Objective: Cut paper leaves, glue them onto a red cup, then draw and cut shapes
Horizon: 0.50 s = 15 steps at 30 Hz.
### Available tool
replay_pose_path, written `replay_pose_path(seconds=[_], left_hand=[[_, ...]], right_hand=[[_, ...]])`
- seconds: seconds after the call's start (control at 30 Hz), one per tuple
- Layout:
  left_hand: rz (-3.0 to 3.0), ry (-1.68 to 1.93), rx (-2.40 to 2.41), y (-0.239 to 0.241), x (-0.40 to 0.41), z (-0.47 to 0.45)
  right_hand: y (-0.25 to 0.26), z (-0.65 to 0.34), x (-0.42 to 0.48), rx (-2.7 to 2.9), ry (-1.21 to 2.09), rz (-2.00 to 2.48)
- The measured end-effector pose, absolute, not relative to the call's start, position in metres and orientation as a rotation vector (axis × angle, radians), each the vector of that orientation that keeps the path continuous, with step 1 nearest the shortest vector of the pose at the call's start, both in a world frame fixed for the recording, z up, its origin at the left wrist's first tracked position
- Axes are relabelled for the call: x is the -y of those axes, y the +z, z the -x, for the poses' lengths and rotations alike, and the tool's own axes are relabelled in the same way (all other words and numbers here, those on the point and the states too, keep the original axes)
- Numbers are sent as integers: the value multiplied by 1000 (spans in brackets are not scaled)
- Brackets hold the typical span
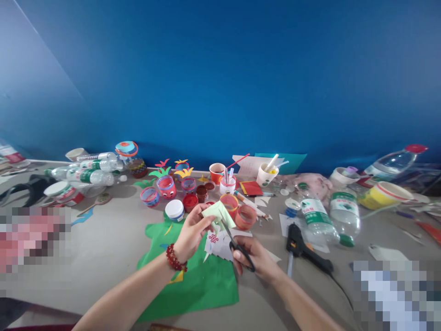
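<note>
My left hand [193,230] pinches a small sheet of pale green paper [217,212] between thumb and fingers. In my right hand [251,255] is a pair of black-handled scissors [244,256], its blades pointing up and left at the paper's edge. Whether the blades are parted is hard to make out. Beneath both hands lies a large green sheet [203,289], with yellow and blue scraps on it. White paper with a red knot pattern [213,238] shows under the scissors. Just beyond my left hand stands a white-lidded paint jar [174,210].
Decorated cups [166,186] and open paint pots [190,202] stand beyond my hands. A black glue gun [303,246] with a cord lies at right, near plastic bottles [315,214]. More bottles [91,174] lie at left. A blue wall [220,82] rises behind the table.
</note>
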<state>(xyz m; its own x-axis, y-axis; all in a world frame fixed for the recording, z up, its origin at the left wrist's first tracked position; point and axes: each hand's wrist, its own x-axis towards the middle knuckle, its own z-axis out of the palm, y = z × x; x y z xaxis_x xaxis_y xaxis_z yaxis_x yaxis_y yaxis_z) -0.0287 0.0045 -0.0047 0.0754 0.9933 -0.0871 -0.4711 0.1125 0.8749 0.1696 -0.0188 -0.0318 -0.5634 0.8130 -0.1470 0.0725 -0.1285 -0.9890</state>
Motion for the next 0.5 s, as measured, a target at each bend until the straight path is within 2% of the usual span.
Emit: replay_pose_path(seconds=[0.17, 0.5], left_hand=[[-693, 1140, -800, -12, -2, 23], [-794, 1263, -860, 0, -2, 29]], right_hand=[[-35, -170, 17, 1598, 1719, 941], [-35, -171, 15, 1571, 1705, 987]])
